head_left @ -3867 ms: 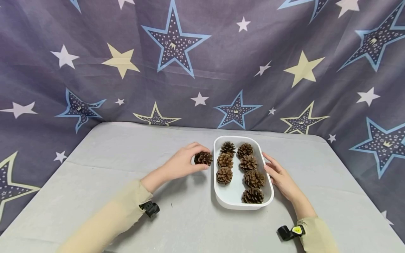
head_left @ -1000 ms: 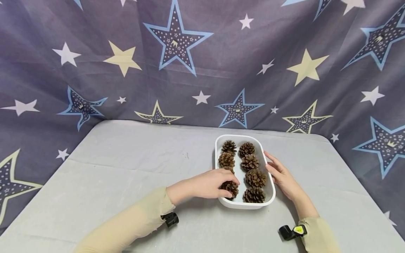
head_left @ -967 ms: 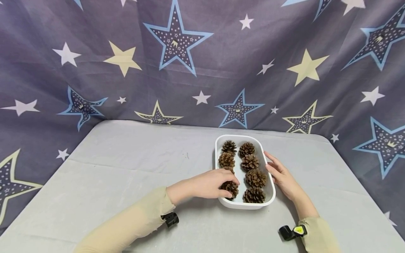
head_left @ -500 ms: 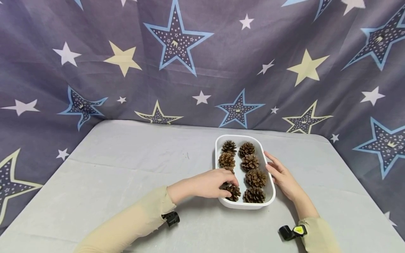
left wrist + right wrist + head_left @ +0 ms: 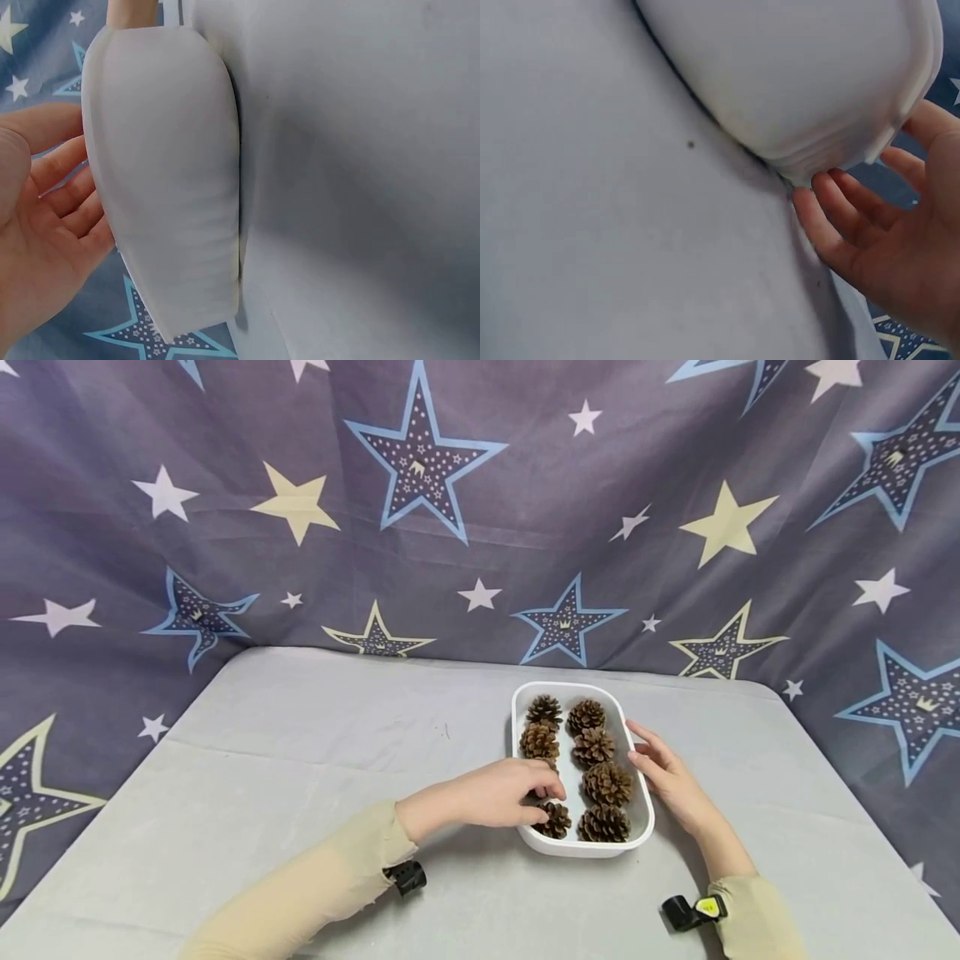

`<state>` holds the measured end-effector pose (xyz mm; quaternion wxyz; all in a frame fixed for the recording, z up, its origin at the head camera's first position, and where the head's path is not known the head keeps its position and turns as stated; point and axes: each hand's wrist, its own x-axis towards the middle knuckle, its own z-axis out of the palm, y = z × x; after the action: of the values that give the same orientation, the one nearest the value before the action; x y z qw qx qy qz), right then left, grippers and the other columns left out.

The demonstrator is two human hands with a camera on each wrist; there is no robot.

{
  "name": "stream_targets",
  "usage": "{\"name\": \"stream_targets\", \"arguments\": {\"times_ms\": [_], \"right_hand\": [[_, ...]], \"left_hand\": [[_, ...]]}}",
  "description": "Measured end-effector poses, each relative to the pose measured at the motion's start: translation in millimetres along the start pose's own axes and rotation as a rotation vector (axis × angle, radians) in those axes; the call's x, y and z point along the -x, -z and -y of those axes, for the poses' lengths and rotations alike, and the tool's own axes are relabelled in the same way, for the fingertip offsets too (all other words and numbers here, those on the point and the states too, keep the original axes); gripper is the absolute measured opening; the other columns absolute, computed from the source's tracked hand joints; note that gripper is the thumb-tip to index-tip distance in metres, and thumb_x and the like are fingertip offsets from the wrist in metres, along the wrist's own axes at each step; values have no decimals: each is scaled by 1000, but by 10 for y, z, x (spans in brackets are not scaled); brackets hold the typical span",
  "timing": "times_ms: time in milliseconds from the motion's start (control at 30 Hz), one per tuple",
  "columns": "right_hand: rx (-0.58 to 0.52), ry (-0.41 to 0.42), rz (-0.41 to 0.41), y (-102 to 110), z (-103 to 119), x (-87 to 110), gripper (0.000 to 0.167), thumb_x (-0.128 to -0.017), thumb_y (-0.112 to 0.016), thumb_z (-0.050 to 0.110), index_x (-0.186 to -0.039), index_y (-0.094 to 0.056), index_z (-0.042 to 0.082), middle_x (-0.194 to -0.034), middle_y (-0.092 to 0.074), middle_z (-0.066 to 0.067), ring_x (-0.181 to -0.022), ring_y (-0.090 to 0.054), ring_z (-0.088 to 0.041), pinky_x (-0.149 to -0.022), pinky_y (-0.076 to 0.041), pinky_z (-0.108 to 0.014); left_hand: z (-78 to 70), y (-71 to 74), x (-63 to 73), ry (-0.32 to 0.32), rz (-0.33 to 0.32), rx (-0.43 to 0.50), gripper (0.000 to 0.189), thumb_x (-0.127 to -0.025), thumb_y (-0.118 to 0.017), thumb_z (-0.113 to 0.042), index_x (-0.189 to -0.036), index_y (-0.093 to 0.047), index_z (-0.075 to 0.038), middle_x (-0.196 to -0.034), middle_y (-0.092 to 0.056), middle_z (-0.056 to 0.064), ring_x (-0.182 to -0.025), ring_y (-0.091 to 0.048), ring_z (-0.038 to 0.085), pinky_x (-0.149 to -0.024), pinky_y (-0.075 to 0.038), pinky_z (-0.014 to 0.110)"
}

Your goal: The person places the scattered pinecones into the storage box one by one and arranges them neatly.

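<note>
A white rectangular bin (image 5: pixel 577 851) holds several brown pine cones in two columns. My left hand (image 5: pixel 502 795) reaches over its left wall, fingers loosely bent above the front-left pine cone (image 5: pixel 555 821), thumb tip right at that cone. Another cone in the left column is mostly hidden under this hand. The left wrist view has the left hand (image 5: pixel 56 202) with its fingertips behind the bin's rim. On the other side, my right hand (image 5: pixel 675 785) rests its extended fingers along the bin's right wall; the right wrist view shows those fingertips (image 5: pixel 821 196) close to the bin's lower edge.
The bin stands on a table with a pale grey cloth (image 5: pixel 337 735). Behind and at both sides hangs a dark curtain (image 5: pixel 480 502) printed with stars. Black wrist cameras, one on each wrist (image 5: pixel 407 877), hang close over the cloth.
The left hand carried a pine cone from left of the bin into its front-left corner. Its fingers have since let go and lifted slightly off it. The right hand stays at the bin's wall.
</note>
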<state>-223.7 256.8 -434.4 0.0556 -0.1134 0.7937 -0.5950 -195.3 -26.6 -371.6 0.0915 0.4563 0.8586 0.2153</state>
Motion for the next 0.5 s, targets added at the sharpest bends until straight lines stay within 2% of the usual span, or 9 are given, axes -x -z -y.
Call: {"name": "stream_targets", "arguments": {"times_ms": [200, 400, 500], "right_hand": [[172, 75, -88, 14, 64, 12, 50, -93, -50, 17, -138, -35, 3, -114, -52, -27, -91, -57, -6, -77, -47, -16], [425, 138, -220, 60, 202, 28, 38, -92, -52, 20, -127, -51, 3, -106, -62, -19, -81, -52, 9, -73, -44, -10], [514, 161, -302, 75, 286, 6, 33, -93, -51, 22, -120, -57, 3, -102, -65, -16, -79, -47, 15, -72, -41, -6]], "left_hand": [[24, 64, 37, 16, -68, 22, 23, -86, -60, -21, -108, -62, -16, -107, -59, -6, -91, -59, 10, -90, -44, 21], [79, 133, 85, 30, -152, 15, 21, -88, -57, -23, -108, -62, -18, -107, -60, -9, -95, -57, 7, -90, -44, 24], [137, 183, 142, 48, -204, 3, 20, -88, -57, -24, -107, -62, -19, -107, -60, -9, -94, -56, 6, -87, -46, 25]]}}
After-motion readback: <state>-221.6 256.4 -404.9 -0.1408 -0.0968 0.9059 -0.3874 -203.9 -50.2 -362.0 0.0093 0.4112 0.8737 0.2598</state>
